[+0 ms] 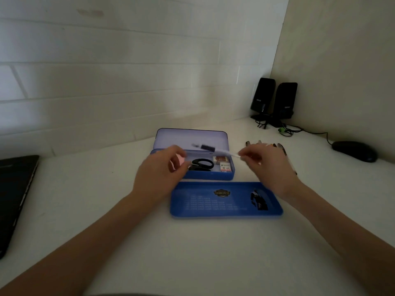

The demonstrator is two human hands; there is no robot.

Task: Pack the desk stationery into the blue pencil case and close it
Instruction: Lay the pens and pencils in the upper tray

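Note:
The blue pencil case (208, 177) stands open on the white desk, its lid (192, 138) raised at the back. Inside lie black-handled scissors (202, 164) and two small boxes (223, 164). A separate blue tray (226, 199) lies in front of the case. My right hand (270, 165) pinches one end of a white pen (222, 151) with a dark cap, held across the case. My left hand (160, 167) hovers over the case's left end with something pink (179, 161) in its fingers. Several dark pens (282, 149) lie behind my right hand, mostly hidden.
A dark laptop (15, 197) lies at the left edge of the desk. Two black speakers (274, 100) with cables stand in the far right corner. A black mouse (353, 151) sits to the right. Walls close the desk at the back and right.

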